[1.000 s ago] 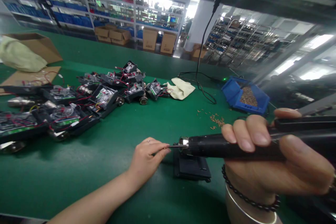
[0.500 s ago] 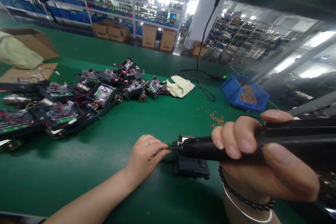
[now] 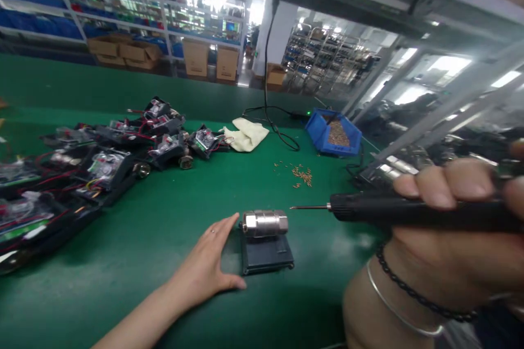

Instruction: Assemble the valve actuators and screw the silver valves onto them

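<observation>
My right hand (image 3: 454, 218) is wrapped round a black electric screwdriver (image 3: 368, 207), its thin bit pointing left with the tip in the air, just right of a metal fitting. That silver cylindrical fitting (image 3: 266, 223), with hex-shaped ends, sits along the far side of a dark flat plastic housing (image 3: 268, 253) on the green bench. My left hand (image 3: 213, 259) is spread at the left side of the housing, thumb and fingers apart; its fingertips are close to the fitting's left end, and whether they touch I cannot tell.
Small brass-coloured screws (image 3: 302, 175) lie loose beyond the housing; a blue bin (image 3: 333, 133) holds more. Several opened housings with wires and circuit boards (image 3: 102, 169) crowd the left. A pale cloth (image 3: 248, 135) and a black cable (image 3: 268, 65) are at the back.
The screwdriver has pulled away to the right, off my left fingers, baring its bit. My left hand has gone from pinching near the bit to spreading beside the housing. The view has turned right.
</observation>
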Available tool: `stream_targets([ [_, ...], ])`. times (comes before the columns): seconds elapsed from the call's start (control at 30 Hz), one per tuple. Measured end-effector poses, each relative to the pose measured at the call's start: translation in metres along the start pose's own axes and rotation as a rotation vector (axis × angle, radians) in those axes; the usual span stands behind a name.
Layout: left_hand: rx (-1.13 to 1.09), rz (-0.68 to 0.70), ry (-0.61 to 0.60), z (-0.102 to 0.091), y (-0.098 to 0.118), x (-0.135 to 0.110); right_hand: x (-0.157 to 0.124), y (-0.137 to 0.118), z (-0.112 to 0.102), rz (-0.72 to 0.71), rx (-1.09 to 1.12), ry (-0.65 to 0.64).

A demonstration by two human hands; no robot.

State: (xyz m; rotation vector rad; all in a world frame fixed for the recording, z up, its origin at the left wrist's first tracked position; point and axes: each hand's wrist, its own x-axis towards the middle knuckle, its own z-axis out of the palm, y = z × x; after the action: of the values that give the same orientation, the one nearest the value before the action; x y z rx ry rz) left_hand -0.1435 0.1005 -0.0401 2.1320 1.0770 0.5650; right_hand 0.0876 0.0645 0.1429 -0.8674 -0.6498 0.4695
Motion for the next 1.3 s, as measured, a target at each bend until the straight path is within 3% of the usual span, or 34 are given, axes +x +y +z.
stream_targets([
  [0.07,0.018,0.023,-0.034,0.011,-0.003,0.003,0.011,0.013,-0.008,-0.165,-0.041,-0.105],
  [0.1,0.032,0.033,-0.043,0.016,-0.005,0.004,0.015,0.022,-0.01,-0.173,-0.041,-0.121],
  [0.23,0.078,0.08,-0.052,0.025,-0.013,0.01,0.024,0.06,-0.012,-0.098,-0.11,-0.213],
  [0.33,0.081,0.088,-0.053,0.021,-0.017,0.013,0.024,0.072,-0.007,-0.035,-0.123,-0.261],
  [0.6,0.121,0.038,-0.047,0.017,-0.019,0.016,0.021,0.078,0.002,0.124,-0.132,-0.302],
  [0.97,0.099,0.066,-0.016,0.017,-0.014,0.018,0.018,0.093,0.007,0.169,-0.204,-0.363],
  [1.2,0.11,0.061,-0.004,0.02,-0.01,0.016,0.022,0.093,0.002,0.258,-0.079,-0.601],
  [1.3,0.117,0.075,-0.003,0.021,-0.012,0.015,0.041,0.09,-0.008,0.224,0.008,-0.603],
])
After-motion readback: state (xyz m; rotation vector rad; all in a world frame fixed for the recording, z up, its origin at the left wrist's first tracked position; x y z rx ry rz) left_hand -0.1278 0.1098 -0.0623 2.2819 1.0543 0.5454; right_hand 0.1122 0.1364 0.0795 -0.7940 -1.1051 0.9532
